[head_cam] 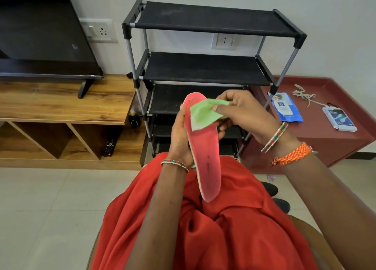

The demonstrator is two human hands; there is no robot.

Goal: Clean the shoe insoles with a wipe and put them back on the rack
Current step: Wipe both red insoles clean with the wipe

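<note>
In the middle of the frame the left hand holds a pink insole upright over the person's lap, its fingers curled round the insole's left edge and behind it. The insole's toe end points up toward the rack and its heel end hangs down over the red cloth on the knees. Dark print runs along its lower half.

The right hand, just right of the insole's toe end, pinches a green wipe between thumb and fingers. The wipe is folded and creased, and its lower left part lies on the upper face of the insole. So both grips are closed on something: the left on the insole, the right on the wipe.

Behind the hands, in the upper middle of the frame, stands a black rack with grey poles; its visible shelves are bare fabric.

At the right, a dark red table carries a blue pack of wipes, a second flat packet nearer the right edge, and a pale tangled cord above them.

At the left, a wooden cabinet carries a television in the upper left corner. A remote control lies in one of the cabinet's open compartments, and a small dark bottle stands between the cabinet and the rack. Two wall sockets show on the white wall, one beside the television and one behind the rack.
</note>
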